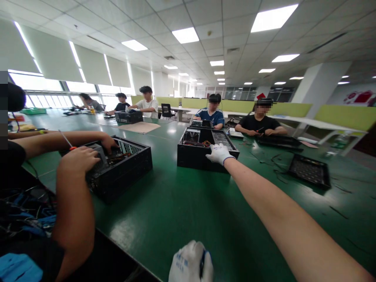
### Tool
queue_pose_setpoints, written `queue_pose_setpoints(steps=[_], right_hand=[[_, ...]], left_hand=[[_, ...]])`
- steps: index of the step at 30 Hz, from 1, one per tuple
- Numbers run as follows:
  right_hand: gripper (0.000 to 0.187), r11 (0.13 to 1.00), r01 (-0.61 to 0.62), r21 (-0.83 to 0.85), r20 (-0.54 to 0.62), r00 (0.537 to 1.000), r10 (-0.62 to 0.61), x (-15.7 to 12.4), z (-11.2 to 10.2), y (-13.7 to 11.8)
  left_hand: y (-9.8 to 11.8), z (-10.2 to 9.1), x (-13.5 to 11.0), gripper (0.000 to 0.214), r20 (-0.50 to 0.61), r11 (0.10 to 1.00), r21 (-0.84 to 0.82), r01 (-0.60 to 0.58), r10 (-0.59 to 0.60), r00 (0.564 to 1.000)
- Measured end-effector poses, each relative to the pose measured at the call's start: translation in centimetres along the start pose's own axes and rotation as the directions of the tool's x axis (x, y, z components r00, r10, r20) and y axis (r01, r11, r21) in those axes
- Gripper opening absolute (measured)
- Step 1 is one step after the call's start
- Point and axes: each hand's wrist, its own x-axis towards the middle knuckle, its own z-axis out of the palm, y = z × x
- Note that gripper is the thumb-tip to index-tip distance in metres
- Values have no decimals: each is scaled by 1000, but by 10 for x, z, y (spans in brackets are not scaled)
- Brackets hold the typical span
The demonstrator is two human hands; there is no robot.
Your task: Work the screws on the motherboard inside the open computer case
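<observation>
My right hand, in a white work glove, reaches far forward with its fingers over the near edge of an open black computer case. Inside that case show a fan, coloured wires and a metal drive cage. Low in the middle of the view, above the green table, is my left hand, also in a white glove with blue print. Its fingers are curled in, and what they may hold is hidden.
At left, a co-worker's bare hands work in another open case, a screwdriver in one. A black panel and loose cables lie at right. Other people sit across the green table.
</observation>
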Motion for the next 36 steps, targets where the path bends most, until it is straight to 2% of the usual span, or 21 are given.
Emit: queue_pose_setpoints(steps=[2,3,5,9,12,16,20,22,25,29,31,34,36], right_hand=[[49,1000,23,-14,4,1000,-23,-12,-5,0],[52,999,37,-17,1,999,-37,-19,-8,0],[59,997,68,-22,-10,998,-68,-38,-14,0],[60,991,130,-32,-31,991,-131,-89,-28,3],[62,985,167,-41,-42,985,-168,-136,-40,12],[61,978,201,-59,-62,977,-204,-209,-55,29],[54,962,266,-55,-149,951,-271,-281,-67,43],[50,954,299,-31,-171,939,-299,-313,-73,48],[45,940,340,25,-166,929,-331,-356,-83,51],[42,915,391,96,-188,910,-369,-401,-96,48],[41,903,412,120,-212,900,-382,-418,-102,45],[38,887,436,153,-244,886,-393,-438,-107,41],[35,876,447,180,-262,881,-395,-449,-110,41]], left_hand=[[-5,9,-5,18,-104,999,10,-54,54,993],[-7,12,-6,18,-121,997,2,-71,71,990],[-10,14,-7,17,-110,995,-24,-94,91,990],[-9,7,-5,18,-65,995,-40,-96,94,993],[-6,0,-1,17,-25,995,-72,-70,68,997],[-7,-4,2,17,-31,991,-98,-94,92,995],[-4,-11,-1,16,26,981,-165,-104,110,994],[6,-25,-4,16,62,972,-215,-97,113,992],[31,-62,-6,14,127,948,-288,-133,176,976],[71,-122,8,8,151,895,-319,-312,373,916],[86,-143,21,5,140,873,-293,-390,443,886],[98,-158,42,6,158,871,-216,-441,477,865],[103,-160,53,12,226,892,-156,-424,450,864]])
